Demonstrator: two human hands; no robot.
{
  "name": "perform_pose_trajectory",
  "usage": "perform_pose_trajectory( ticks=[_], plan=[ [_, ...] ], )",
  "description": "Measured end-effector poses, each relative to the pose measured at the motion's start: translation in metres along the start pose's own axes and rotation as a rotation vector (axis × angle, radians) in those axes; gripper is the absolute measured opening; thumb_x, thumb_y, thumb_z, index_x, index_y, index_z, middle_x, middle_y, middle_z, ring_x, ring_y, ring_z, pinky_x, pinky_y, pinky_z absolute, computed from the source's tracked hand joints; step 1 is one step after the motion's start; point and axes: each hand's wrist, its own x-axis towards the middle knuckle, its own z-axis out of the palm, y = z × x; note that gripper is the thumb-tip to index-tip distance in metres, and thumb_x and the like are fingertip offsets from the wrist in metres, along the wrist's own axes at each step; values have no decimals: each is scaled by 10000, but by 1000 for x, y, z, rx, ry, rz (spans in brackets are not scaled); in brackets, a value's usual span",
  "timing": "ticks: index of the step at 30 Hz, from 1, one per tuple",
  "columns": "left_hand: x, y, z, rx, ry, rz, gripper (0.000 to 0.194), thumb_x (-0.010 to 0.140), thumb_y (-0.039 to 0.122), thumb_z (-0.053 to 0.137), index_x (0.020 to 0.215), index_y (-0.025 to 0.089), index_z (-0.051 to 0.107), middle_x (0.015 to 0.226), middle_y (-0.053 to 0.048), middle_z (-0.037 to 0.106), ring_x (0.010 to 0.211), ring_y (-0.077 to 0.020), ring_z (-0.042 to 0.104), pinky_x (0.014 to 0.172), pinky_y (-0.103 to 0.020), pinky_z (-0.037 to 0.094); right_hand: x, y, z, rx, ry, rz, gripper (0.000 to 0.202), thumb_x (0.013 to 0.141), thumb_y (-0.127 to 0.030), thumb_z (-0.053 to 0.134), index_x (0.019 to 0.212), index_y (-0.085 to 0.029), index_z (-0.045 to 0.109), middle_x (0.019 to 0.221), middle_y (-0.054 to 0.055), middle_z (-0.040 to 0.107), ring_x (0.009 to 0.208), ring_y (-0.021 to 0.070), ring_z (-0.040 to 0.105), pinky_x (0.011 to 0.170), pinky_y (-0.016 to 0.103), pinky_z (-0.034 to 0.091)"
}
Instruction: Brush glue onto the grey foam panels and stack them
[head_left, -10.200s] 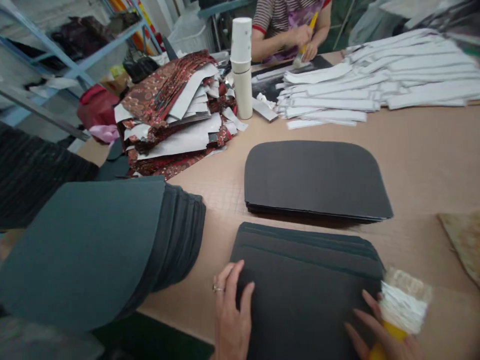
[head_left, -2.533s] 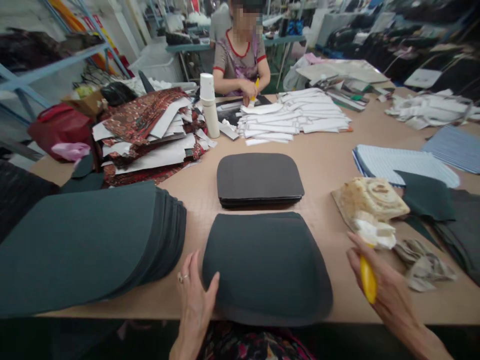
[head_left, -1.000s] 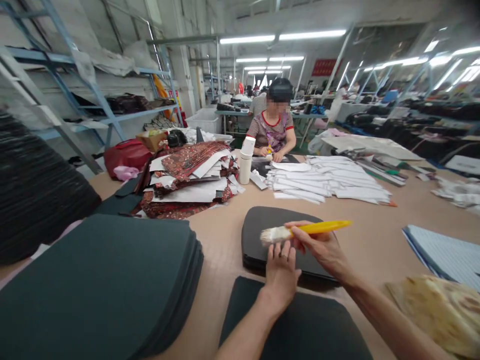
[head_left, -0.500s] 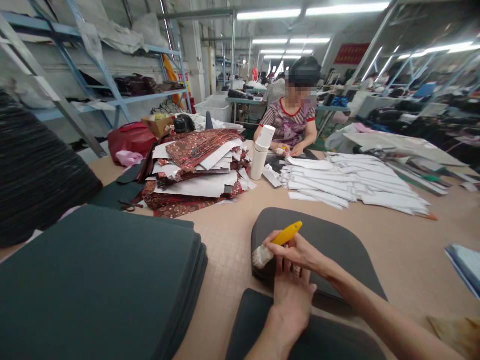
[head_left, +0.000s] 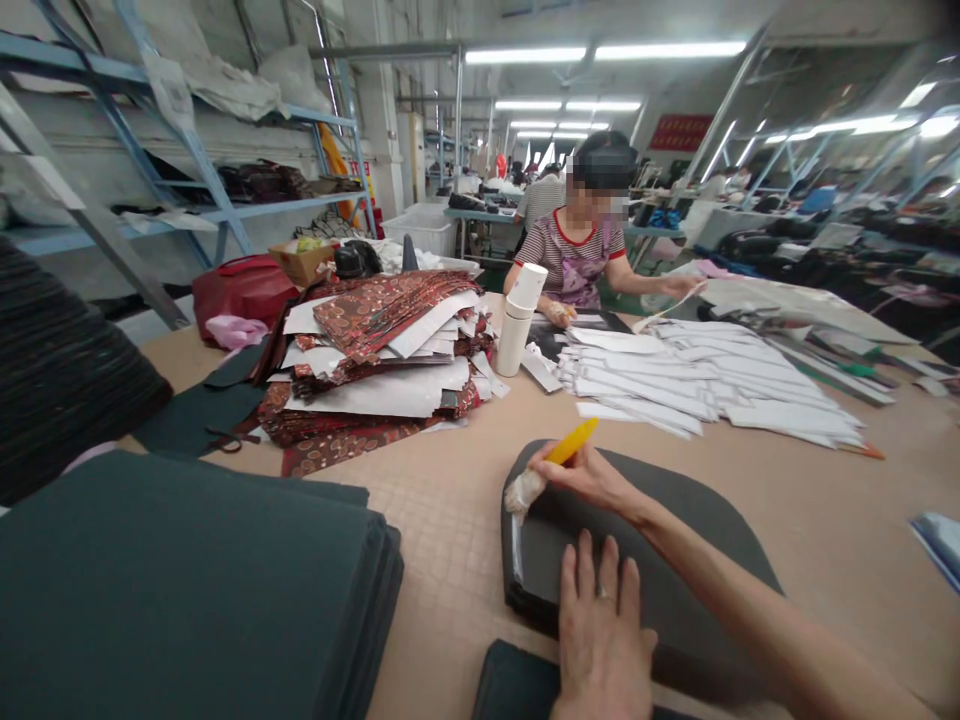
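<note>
In my right hand (head_left: 581,474) is a brush with a yellow handle (head_left: 574,441), gripped near its bristle end. The pale, whitish bristles (head_left: 525,494) rest on the left edge of a dark grey panel (head_left: 675,500) with rounded corners, the top one of a stack. Below the bristles a wet white streak (head_left: 517,550) runs along that edge. My left hand (head_left: 606,610) lies flat on the panel with its fingers spread, a ring on one of them. Nearer to me, a dark green panel (head_left: 517,680) shows partly beneath my left hand and wrist.
A tall stack of dark green sheets (head_left: 187,580) fills the left front. Behind it are patterned red-brown pieces (head_left: 390,320), small scissors (head_left: 232,440) and white cylinders (head_left: 514,340). White strips (head_left: 697,370) lie opposite, where a co-worker (head_left: 577,240) sits holding a strip.
The brush has moved up along the panel's left edge, and a white streak now shows behind it. My left hand has flattened out on the panel. The co-worker's arm has reached out sideways.
</note>
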Motion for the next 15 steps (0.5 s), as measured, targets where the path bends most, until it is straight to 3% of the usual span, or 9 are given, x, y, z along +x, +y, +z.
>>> perform_pose_trajectory(
  ticks=[5, 7, 10, 12, 15],
  plan=[
    [1, -1, 2, 25, 18, 7, 533, 889, 392, 443, 1365, 161, 376, 1449, -117, 299, 1341, -340, 212, 1067, -551, 352, 41, 25, -31, -40, 251, 5, 383, 669, -550, 621, 640, -172, 569, 529, -18, 480, 488, 104, 409, 474, 253, 340],
    [3, -2, 6, 18, 31, 12, 546, 882, 414, 455, 1362, 166, 380, 1448, -114, 306, 1336, -344, 230, 1058, -552, 368, 41, 30, -49, -62, 345, 27, 370, 671, -535, 617, 633, -172, 557, 499, -24, 453, 482, 106, 400, 473, 256, 331],
    [5, -6, 11, 14, 62, 24, 561, 877, 461, 448, 1356, 173, 392, 1441, -117, 320, 1319, -357, 271, 1032, -563, 401, 30, 28, -74, -97, 458, 48, 349, 698, -493, 593, 786, -155, 607, 513, -26, 466, 494, 118, 418, 475, 258, 342],
    [6, -8, 15, 33, 92, 44, 559, 880, 477, 430, 1350, 174, 403, 1433, -122, 332, 1304, -366, 301, 1007, -572, 424, 23, 21, -85, -102, 449, 37, 375, 707, -477, 588, 889, -151, 624, 569, -17, 504, 533, 128, 450, 500, 262, 374],
    [8, -10, 21, 87, 155, 76, 567, 874, 513, 416, 1324, 169, 446, 1412, -124, 369, 1280, -375, 352, 969, -577, 460, 24, 8, -91, -117, 254, 16, 399, 697, -484, 603, 920, -157, 647, 726, 24, 589, 639, 147, 505, 571, 271, 425]
  ],
)
